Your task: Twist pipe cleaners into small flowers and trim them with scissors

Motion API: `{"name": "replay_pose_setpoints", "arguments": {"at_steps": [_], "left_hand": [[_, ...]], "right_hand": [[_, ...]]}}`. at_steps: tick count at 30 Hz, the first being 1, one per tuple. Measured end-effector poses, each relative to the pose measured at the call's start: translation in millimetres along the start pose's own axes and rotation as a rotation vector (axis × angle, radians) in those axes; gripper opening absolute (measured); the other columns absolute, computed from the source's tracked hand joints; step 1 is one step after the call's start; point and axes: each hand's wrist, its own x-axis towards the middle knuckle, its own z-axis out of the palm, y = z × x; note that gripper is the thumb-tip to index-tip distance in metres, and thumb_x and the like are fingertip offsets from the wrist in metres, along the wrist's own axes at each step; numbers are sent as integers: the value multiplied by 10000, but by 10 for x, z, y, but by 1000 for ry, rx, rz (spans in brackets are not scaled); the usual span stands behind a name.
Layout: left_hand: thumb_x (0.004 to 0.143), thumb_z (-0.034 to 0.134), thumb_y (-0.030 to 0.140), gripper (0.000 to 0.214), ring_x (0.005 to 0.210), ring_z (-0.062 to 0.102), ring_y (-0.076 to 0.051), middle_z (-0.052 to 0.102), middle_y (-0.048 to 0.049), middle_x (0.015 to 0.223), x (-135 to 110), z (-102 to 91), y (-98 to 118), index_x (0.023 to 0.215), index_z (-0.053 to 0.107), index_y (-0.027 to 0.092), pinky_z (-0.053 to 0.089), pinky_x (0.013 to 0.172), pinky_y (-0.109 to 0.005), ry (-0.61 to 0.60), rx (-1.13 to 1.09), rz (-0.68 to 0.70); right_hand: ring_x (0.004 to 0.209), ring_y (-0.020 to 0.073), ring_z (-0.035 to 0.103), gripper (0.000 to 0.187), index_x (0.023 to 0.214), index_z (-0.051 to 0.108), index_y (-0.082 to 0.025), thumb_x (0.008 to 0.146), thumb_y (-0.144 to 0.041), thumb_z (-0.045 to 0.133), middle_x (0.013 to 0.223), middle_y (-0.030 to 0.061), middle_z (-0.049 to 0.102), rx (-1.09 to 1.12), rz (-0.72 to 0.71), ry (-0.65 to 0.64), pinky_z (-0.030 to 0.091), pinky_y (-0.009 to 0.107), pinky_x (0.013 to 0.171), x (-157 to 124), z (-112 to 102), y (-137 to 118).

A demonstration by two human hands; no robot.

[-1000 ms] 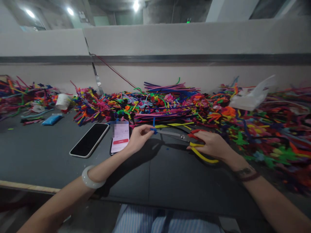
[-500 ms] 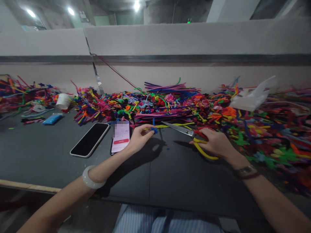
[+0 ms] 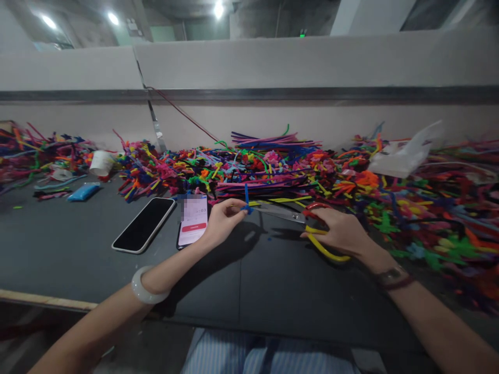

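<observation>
Between the thumb and fingers of my left hand point(image 3: 224, 221) is a small blue pipe cleaner point(image 3: 247, 196), bunched at the fingertips with one straight stem sticking up. My right hand point(image 3: 341, 231) is wrapped round scissors point(image 3: 286, 213) with one red and one yellow handle. Their blades point left and the tips reach the blue bunch at my left fingertips. Whether the blades touch it I cannot tell. Just behind my hands, yellow pipe cleaners point(image 3: 290, 199) lie on the dark table point(image 3: 273, 291).
A heap of coloured pipe cleaners point(image 3: 222, 166) runs along the low wall and down the right side. Two phones, one dark point(image 3: 144, 226) and one lit point(image 3: 192, 234), lie left. A paper cup point(image 3: 101, 163), blue packet point(image 3: 84, 191) and plastic bag point(image 3: 405, 158) stand farther out.
My right hand has brought the scissors left, so their tips now meet the blue pipe cleaner. The blue stem shows taller above my left fingertips. The left hand has hardly moved.
</observation>
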Motion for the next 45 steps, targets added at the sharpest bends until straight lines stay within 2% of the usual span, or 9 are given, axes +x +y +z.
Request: {"name": "replay_pose_setpoints", "arguments": {"at_steps": [6,25,30,33,38,41,45], "left_hand": [[634,637,251,197,575,549,-96,603,1,623,-8,2,13,794,605,140,409,530,-193,6,-31,-6],[644,632,252,200,572,549,-93,596,1,608,3,-2,-6,799,604,128,400,540,-196,4,-19,3],[653,622,248,201,586,560,-101,605,-6,620,3,-2,-8,810,606,123,415,551,-201,6,-16,11],[655,615,217,178,653,578,-109,621,-22,696,6,-3,-2,807,607,124,439,611,-208,4,-20,32],[655,616,183,193,760,585,-115,626,-49,827,6,-5,7,836,590,123,455,719,-225,-10,-42,45],[653,620,182,207,769,585,-115,627,-51,841,-2,-9,4,847,578,123,459,740,-237,-21,-63,45],[649,622,170,200,781,588,-119,630,-58,871,-6,-14,-5,837,573,126,460,756,-250,-18,-70,45]], "right_hand": [[824,256,618,508,924,609,-172,668,-601,516,890,107,664,-10,-50,-21,461,306,665,-7,-4,7],[772,238,630,469,891,611,-163,698,-579,511,832,100,671,5,-112,-44,458,286,628,-14,-31,9],[722,218,629,432,863,591,-153,716,-550,511,790,85,664,-47,-126,62,449,268,597,-21,1,40],[741,221,618,403,865,569,-144,729,-518,509,839,99,649,-67,-88,109,453,275,601,-10,14,51],[827,236,586,455,947,533,-149,685,-521,538,928,112,610,-54,-39,46,457,275,560,8,1,15],[837,232,588,464,948,544,-164,686,-547,525,939,98,615,-61,-68,28,450,265,534,1,14,5],[835,222,597,483,940,576,-164,686,-572,523,901,88,642,-73,-124,76,454,263,566,-12,42,28]]}}
